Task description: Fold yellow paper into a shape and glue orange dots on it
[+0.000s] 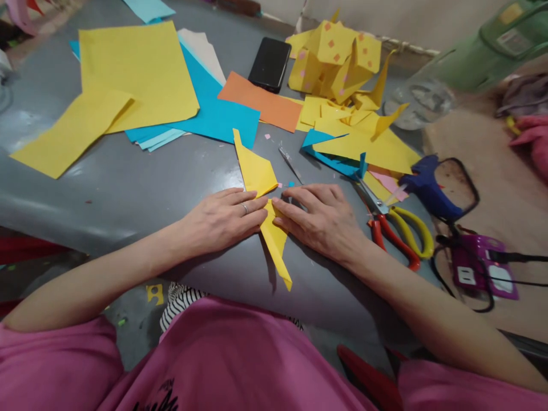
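Observation:
A folded piece of yellow paper (257,169), pointed at both ends, lies slantwise before me at the table's front edge. My left hand (216,221), with a ring on one finger, holds its middle from the left, fingers together and nearly straight. From the right, my right hand (327,221) grips the same middle part with bent fingers. Both thumbs are mostly hidden. Just beyond the paper lies a thin craft knife or tweezers-like metal tool (291,162); its kind is unclear. Tiny pink and blue scraps are scattered near my right fingertips.
Yellow sheets (137,74) and blue paper (222,120) lie at the far left, beside an orange strip (261,101) and a phone (270,64). Right are scissors (396,234), a blue glue gun (432,185), a purple power strip (483,265) and a dotted yellow paper model (334,57).

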`<state>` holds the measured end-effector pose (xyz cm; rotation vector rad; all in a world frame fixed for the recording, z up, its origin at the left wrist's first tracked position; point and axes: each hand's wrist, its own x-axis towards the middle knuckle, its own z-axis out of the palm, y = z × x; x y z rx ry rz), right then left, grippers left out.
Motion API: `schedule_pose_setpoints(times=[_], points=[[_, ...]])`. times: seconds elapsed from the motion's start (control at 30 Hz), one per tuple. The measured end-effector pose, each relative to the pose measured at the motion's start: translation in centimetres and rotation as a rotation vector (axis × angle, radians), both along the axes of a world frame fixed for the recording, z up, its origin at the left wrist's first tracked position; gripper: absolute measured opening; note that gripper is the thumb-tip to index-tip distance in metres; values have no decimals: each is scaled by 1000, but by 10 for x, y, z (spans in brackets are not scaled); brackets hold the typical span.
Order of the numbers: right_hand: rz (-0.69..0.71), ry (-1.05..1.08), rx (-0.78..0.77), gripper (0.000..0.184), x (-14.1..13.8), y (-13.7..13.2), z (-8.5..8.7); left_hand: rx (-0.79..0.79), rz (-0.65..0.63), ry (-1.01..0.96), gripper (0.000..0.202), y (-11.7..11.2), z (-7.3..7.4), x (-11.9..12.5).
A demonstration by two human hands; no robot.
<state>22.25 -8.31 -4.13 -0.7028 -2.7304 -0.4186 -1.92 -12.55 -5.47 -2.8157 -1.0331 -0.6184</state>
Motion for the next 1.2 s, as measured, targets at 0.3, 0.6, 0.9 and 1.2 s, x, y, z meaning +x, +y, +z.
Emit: schedule_pose_setpoints(times=[0.3, 0.6, 0.9, 1.2], points=[[-95, 36, -266, 44, -3, 7, -5, 24, 8, 48, 25, -1, -3, 0], [-120, -37, -292, 52, -5, 8, -6, 85, -47, 126, 28, 1, 4, -1], [-165, -115, -239, 60, -13, 2, -1, 107, -59, 190, 29, 1, 9, 1], [-132, -60, -234, 49, -8, 1, -1, 80, -32, 161, 27, 3, 7, 2]])
